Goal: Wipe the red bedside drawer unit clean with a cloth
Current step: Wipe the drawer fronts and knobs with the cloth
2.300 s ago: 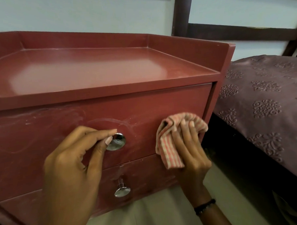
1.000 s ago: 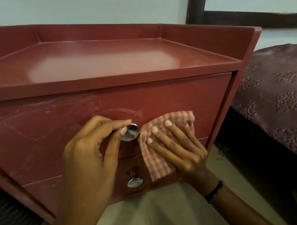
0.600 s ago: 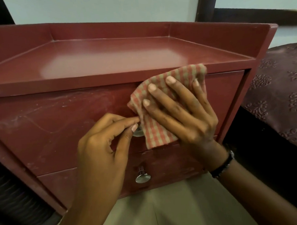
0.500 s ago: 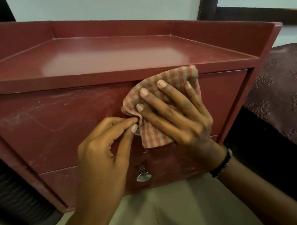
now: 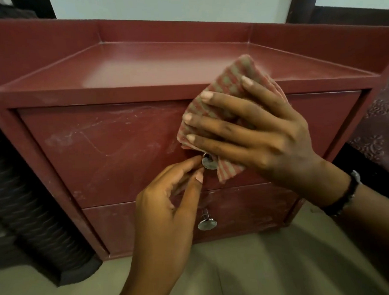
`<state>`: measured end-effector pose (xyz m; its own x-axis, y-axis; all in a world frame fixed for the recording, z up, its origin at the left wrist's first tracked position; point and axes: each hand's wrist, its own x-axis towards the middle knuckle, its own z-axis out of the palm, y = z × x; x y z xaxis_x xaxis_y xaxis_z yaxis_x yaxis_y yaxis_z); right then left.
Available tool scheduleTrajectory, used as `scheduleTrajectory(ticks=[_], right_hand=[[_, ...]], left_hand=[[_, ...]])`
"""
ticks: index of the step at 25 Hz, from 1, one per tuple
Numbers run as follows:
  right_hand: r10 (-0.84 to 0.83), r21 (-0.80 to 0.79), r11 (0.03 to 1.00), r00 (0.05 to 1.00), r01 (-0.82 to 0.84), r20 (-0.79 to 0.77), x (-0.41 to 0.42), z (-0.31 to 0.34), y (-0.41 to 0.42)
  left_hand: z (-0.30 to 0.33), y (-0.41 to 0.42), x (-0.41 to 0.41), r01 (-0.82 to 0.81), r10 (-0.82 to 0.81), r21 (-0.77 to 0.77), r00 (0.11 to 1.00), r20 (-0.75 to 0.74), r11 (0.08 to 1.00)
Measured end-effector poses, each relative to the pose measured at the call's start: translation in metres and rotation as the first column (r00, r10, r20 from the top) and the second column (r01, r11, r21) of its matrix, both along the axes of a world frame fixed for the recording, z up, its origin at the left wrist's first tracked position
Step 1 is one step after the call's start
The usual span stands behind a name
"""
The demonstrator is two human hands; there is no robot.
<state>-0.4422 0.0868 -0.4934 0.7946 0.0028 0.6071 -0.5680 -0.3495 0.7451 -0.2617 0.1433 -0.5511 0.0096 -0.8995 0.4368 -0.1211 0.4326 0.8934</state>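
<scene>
Red bedside drawer unit (image 5: 104,138) seen from in front and above, standing on the floor (image 5: 250,267) just beside a bed with a patterned cover (image 5: 380,128) at the right edge of the view. The right hand (image 5: 255,131) lies flat with fingers (image 5: 205,94) spread over a checked cloth (image 5: 235,76), pressing it against the upper drawer front (image 5: 113,151); the cloth's top corner rises across the front edge of the unit's top, and its lower corner hangs beside the upper knob (image 5: 209,163). The open, splayed palm spreads pressure over a wide patch of fabric, as suits a rubbing stroke on a flat vertical panel. The left hand (image 5: 167,202) pinches the upper knob between thumb and forefinger tips, the other fingers curled in; this grip probably steadies the drawer so that it neither slides nor rattles under the push of the cloth. The lower drawer (image 5: 247,207), with its own knob (image 5: 207,223), is untouched by either hand. Pale dusty streaks remain on the left part of the upper drawer front, which suggests that the wipe has covered the right portion only and that the left portion and the lower drawer are yet to be done. The tray-like top (image 5: 163,64) carries nothing.
</scene>
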Motion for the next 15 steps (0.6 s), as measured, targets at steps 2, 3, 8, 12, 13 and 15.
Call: scheduleTrajectory(ticks=[2, 3, 8, 12, 13, 15], right_hand=[[0.038, 0.021, 0.999, 0.997, -0.037, -0.061, 0.005, 0.008, -0.005], [0.049, 0.041, 0.998, 0.997, -0.047, -0.058, 0.001, 0.009, -0.006], [-0.130, 0.064, 0.989, 0.990, 0.134, -0.056, -0.050, -0.009, 0.009], [-0.113, 0.094, 0.987, 0.975, 0.133, -0.192, -0.039, 0.010, 0.007], [-0.077, 0.095, 0.991, 0.972, 0.100, -0.221, -0.029, 0.016, 0.004], [0.029, 0.123, 0.992, 0.972, 0.000, -0.232, -0.005, 0.025, -0.001]], left_hand=[[-0.001, -0.002, -0.001, 0.002, -0.001, 0.020, 1.000, -0.023, 1.000], [-0.001, -0.002, -0.001, 0.012, -0.011, 0.028, 0.999, -0.038, 1.000], [0.001, 0.005, 0.008, 0.074, -0.071, 0.076, 0.997, -0.041, 0.994], [-0.003, 0.007, 0.013, 0.074, -0.070, 0.101, 0.997, -0.042, 0.992], [-0.003, 0.007, 0.015, 0.052, -0.047, 0.101, 0.997, -0.058, 0.993], [-0.005, 0.007, 0.021, -0.002, 0.013, 0.094, 0.994, -0.107, 0.996]])
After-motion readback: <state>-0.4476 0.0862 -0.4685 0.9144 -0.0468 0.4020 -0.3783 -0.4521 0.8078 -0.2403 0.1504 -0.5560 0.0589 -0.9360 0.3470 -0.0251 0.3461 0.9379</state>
